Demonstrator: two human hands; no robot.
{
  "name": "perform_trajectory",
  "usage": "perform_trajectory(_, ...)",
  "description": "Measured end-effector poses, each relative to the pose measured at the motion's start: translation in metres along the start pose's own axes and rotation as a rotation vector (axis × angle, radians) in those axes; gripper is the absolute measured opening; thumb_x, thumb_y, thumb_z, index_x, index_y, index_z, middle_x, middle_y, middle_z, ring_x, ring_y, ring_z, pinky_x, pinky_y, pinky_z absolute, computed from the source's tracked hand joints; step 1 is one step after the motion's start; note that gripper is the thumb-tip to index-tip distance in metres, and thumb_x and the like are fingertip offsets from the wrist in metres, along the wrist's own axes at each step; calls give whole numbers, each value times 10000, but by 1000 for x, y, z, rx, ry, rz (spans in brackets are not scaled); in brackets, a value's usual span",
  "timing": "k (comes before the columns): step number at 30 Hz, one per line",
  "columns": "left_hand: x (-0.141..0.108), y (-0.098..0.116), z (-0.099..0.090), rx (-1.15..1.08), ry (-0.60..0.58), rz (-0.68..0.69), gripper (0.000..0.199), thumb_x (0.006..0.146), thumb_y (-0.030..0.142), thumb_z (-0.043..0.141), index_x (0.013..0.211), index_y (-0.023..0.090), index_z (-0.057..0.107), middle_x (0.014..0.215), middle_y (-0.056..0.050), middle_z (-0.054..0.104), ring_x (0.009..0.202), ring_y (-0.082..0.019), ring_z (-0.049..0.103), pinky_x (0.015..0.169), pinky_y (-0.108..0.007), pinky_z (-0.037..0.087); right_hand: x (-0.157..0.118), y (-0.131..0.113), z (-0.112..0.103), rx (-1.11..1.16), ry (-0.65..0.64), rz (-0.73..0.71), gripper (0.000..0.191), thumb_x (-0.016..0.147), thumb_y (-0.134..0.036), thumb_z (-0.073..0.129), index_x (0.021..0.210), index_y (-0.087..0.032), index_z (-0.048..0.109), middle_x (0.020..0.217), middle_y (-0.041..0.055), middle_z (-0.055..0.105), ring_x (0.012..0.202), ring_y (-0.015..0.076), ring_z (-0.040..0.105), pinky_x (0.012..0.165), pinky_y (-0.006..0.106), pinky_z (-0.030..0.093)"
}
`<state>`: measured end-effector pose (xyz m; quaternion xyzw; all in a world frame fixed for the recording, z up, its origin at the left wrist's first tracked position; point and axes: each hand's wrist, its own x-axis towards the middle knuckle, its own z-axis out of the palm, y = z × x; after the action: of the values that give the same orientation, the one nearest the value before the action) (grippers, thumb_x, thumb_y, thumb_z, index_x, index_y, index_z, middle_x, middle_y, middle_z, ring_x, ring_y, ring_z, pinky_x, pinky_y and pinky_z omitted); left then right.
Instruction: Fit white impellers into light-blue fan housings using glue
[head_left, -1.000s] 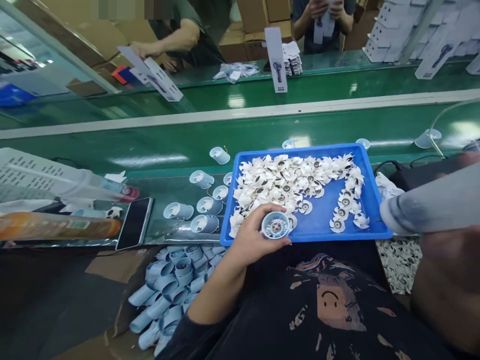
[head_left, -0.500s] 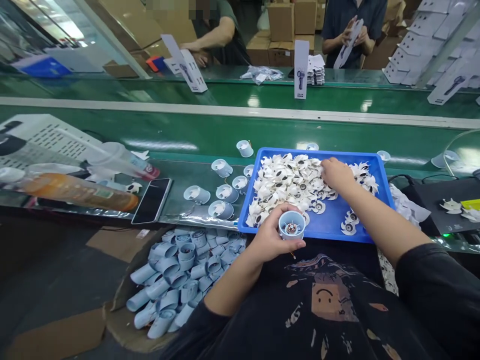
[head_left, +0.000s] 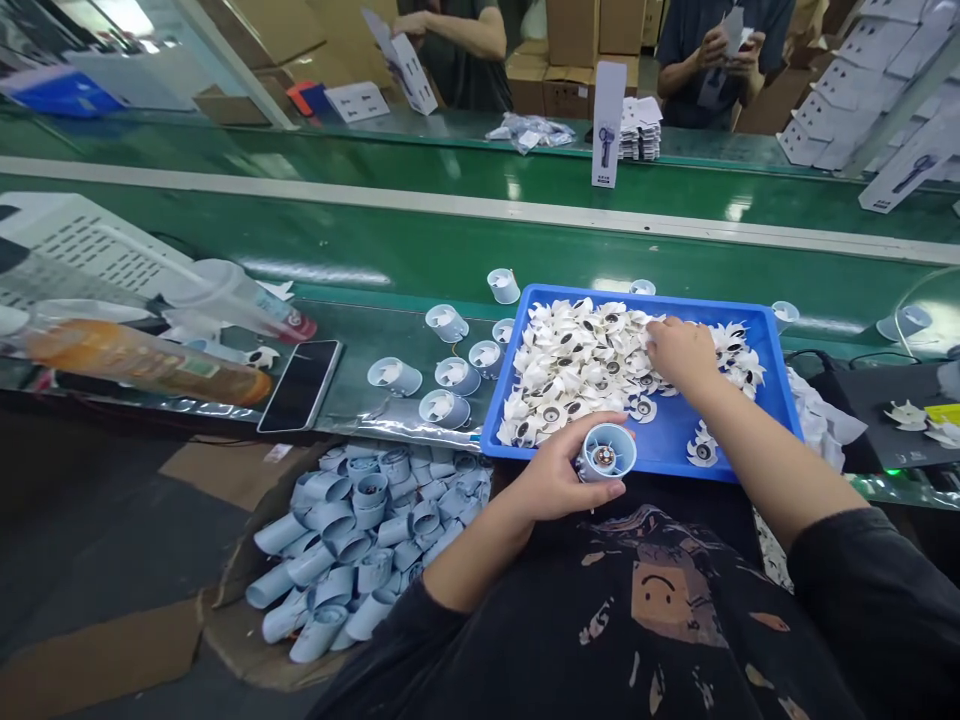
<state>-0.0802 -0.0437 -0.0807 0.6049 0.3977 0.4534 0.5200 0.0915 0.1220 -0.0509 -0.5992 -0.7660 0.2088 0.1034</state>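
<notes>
My left hand (head_left: pixel 562 470) is wrapped round a light blue cylindrical housing (head_left: pixel 607 453), whose open end faces up and shows a small motor inside. It is held at the near edge of a blue tray (head_left: pixel 667 458). A heap of white fan impellers (head_left: pixel 577 350) fills much of the tray. My right hand (head_left: pixel 681 352) reaches into the right part of this heap, fingers bent down and pressed together; what they hold, if anything, is hidden. Several housings with white impellers inside (head_left: pixel 457 376) stand on the bench left of the tray.
Below the bench, a large box (head_left: pixel 225 620) holds many blue housings. A phone (head_left: pixel 300 386), an orange drink bottle (head_left: pixel 150 360) and a plastic cup (head_left: pixel 232 295) lie at the left. A green conveyor (head_left: pixel 420 235) runs behind. Two people handle white cartons across it.
The view has shifted slightly. My left hand still holds the housing, now tilted a little differently, and my right hand remains at the heap. Across the conveyor, one person has lifted a white carton.
</notes>
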Motion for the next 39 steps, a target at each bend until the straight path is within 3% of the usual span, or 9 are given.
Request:
perform_trajectory(5, -11, 2, -9, 188, 125, -15, 667, 667, 386, 799, 1244, 194, 525, 1217, -140, 644, 1097, -294, 644, 934, -418, 514, -65, -1, -8, 565, -258, -44, 482, 833, -451, 520, 1200, -149, 599, 1046, 129, 658, 894, 223, 638, 883, 431, 518)
perform_trajectory(11, -5, 17, -4, 575, 48, 115, 542, 717, 451, 796, 1156, 214, 583, 1128, -91, 706, 1037, -270, 668, 935, -426, 518, -121, 7, -4, 940, -455, -36, 483, 744, -594, 631, 1002, -187, 629, 828, 59, 652, 707, 167, 623, 722, 349, 549)
perform_trajectory(15, 1, 18, 7, 745, 34, 278, 381, 856, 445, 644, 1115, 176, 571, 1044, -95, 719, 967, -249, 682, 870, -410, 539, -136, -7, -14, 511, -176, -424, 210, 875, -281, 614, 1065, -218, 677, 976, 71, 645, 848, 172, 612, 784, 327, 509)
perform_trajectory(19, -1, 13, 14, 828, 88, 403, 292, 930, 363, 517, 1145, 168, 537, 1047, -103, 713, 994, -231, 682, 865, -394, 549, -140, -26, -17, 28, 37, -670, 72, 861, -168, 635, 874, -170, 705, 801, 64, 530, 731, 176, 500, 624, 291, 404)
perform_trajectory(23, -6, 10, 17, 896, 158, 398, 282, 932, 374, 500, 1141, 186, 531, 1017, -92, 714, 966, -226, 688, 857, -401, 557, -132, -31, -5, 32, 43, -717, 154, 844, -159, 662, 692, -141, 645, 722, 40, 451, 695, 157, 425, 605, 274, 330)
perform_trajectory(29, -4, 21, 17, 932, 256, 441, 315, 936, 364, 508, 1207, 204, 497, 1032, -80, 705, 983, -220, 678, 913, -399, 540, -134, -29, -12, 135, 44, -701, 198, 949, -287, 555, 913, -185, 721, 797, 60, 466, 732, 167, 470, 644, 299, 392)
perform_trajectory(34, -20, 21, -27, 969, 473, 366, 531, 784, 510, 727, 1202, 233, 549, 1184, -105, 572, 1143, -284, 570, 1005, -459, 482, -147, -10, -39, 412, -200, -685, 206, 969, -363, 547, 986, -285, 737, 817, 37, 500, 705, 105, 548, 585, 216, 456)
perform_trajectory(37, -63, 5, -77, 994, 851, 80, 586, 713, 549, 769, 1162, 219, 588, 1180, -116, 487, 1201, -334, 499, 1006, -493, 472, -151, 13, -43, 404, -78, -610, 204, 954, -353, 571, 1119, -361, 693, 847, 22, 528, 742, 103, 580, 604, 209, 483)
perform_trajectory(39, -92, -10, -106, 897, 940, -168, 577, 737, 511, 740, 1193, 221, 539, 1100, -89, 539, 1108, -306, 565, 951, -485, 507, -152, 26, -42, 383, -30, -563, 220, 955, -359, 563, 1139, -402, 674, 859, 17, 547, 753, 109, 595, 599, 218, 492)
